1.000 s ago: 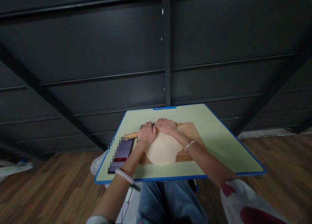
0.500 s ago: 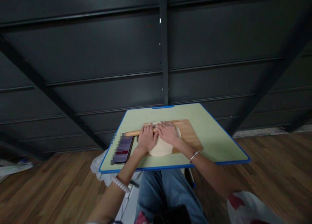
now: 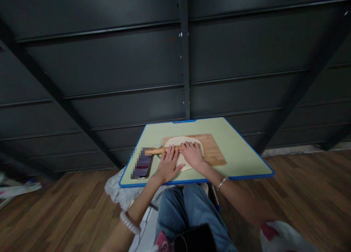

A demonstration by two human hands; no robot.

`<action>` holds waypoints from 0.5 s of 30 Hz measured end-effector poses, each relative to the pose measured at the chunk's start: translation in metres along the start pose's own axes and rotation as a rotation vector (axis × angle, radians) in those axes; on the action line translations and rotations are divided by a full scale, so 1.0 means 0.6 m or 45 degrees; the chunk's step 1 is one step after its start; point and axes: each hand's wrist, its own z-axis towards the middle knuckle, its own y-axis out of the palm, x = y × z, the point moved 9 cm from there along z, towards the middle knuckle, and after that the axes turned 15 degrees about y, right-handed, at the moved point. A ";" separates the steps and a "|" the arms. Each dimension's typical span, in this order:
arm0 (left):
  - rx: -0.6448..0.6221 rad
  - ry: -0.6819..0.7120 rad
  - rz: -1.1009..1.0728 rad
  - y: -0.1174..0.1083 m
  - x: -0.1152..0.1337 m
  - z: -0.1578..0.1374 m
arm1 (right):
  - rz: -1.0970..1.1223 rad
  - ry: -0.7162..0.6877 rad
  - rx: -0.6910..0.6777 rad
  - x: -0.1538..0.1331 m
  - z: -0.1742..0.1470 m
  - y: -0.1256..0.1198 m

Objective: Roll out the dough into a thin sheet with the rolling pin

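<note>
Shows cream on dough (image 3: 183, 140), lt. tan on rolling pin (image 3: 158, 151), brn. w/ wood grain on board (image 3: 215, 152). Runs pale yel.-grn. over tabletop (image 3: 241, 157), brt. blue along rim (image 3: 246, 176). Has dk. purple w/ dk. red band on phone screen (image 3: 142, 167). Goes whitish on L wristband (image 3: 130, 223), silvery on R bangle (image 3: 222, 183), blue on jeans (image 3: 171, 206), wht. w/ dk. red patches on sleeve (image 3: 282, 238), brn. plank pattern on floor (image 3: 74, 204), dk. gry. on panels (image 3: 123, 62).

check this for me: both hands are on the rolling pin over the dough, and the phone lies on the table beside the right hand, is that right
Not quite: the phone lies on the table beside the left hand, not the right hand, as the head view shows. Both hands are on the rolling pin over the dough.
</note>
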 end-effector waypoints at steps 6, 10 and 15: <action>0.037 0.081 -0.027 -0.001 0.026 -0.018 | -0.091 -0.014 0.041 0.010 -0.001 -0.012; 0.015 0.070 -0.023 -0.002 0.023 -0.015 | -0.051 0.157 0.013 0.068 0.005 -0.019; 0.005 0.059 0.040 -0.008 0.029 -0.002 | 0.580 0.563 -0.140 0.182 0.007 -0.018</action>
